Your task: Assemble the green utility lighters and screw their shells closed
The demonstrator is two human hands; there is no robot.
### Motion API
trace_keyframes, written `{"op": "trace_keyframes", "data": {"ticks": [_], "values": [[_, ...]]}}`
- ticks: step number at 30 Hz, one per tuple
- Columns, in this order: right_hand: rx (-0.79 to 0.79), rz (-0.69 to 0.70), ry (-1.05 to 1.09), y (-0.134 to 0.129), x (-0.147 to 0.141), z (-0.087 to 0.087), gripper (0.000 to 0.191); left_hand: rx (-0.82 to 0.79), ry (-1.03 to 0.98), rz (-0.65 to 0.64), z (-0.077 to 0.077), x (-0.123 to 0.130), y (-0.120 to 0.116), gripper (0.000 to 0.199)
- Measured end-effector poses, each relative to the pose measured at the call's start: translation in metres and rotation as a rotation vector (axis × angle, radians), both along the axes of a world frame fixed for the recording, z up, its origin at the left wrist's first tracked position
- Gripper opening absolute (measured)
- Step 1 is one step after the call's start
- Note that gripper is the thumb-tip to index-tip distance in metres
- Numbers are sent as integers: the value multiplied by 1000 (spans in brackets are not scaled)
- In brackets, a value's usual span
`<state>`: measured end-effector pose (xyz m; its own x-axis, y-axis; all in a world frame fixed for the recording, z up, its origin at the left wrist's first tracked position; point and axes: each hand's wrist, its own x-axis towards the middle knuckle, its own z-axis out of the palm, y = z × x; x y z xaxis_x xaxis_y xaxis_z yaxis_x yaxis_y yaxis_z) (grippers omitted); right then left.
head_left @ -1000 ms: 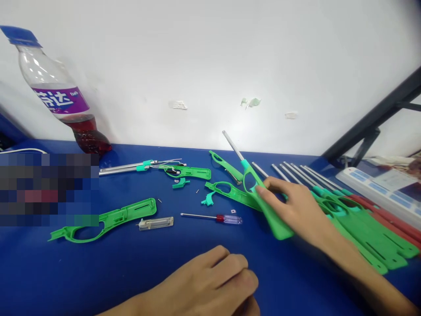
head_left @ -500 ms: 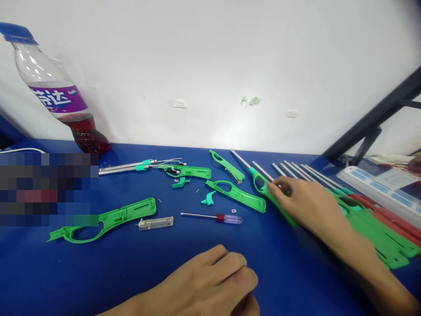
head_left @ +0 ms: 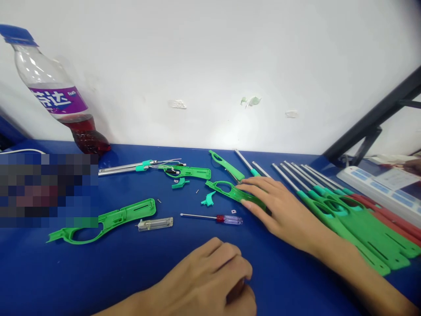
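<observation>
My right hand is open, its fingers stretched over a green casing half of a long-necked lighter and covering its right part. Under and behind that hand, metal tubes of further lighters stick out. My left hand rests at the bottom middle with its fingers curled; whatever they may hold is hidden. Between the hands and the parts lies a screwdriver with a red and clear purple handle. A clear fuel tank sits beside a longer green casing half. Two teal triggers lie farther back.
Several green lighters and red ones lie at the right, beside a white power strip. Metal tubes with wires lie at the back left. A purple-labelled soda bottle stands at left. Small screws are scattered about. A white wall closes the back.
My right hand has moved left from a green lighter to the green casing half, and its fingers have spread. My left hand has shifted only slightly.
</observation>
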<state>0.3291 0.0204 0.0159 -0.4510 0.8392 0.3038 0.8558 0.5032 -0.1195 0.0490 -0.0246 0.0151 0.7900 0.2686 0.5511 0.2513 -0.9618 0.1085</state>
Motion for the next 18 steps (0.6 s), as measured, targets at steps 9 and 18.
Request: {"op": "trace_keyframes", "data": {"ticks": [9,18], "values": [[-29,78,14,-4,-3,0,36,103,-77,284,-9,-7,54,27],[-43,138,26,-6,-7,5,27,32,96,557,-9,-19,90,43]]}}
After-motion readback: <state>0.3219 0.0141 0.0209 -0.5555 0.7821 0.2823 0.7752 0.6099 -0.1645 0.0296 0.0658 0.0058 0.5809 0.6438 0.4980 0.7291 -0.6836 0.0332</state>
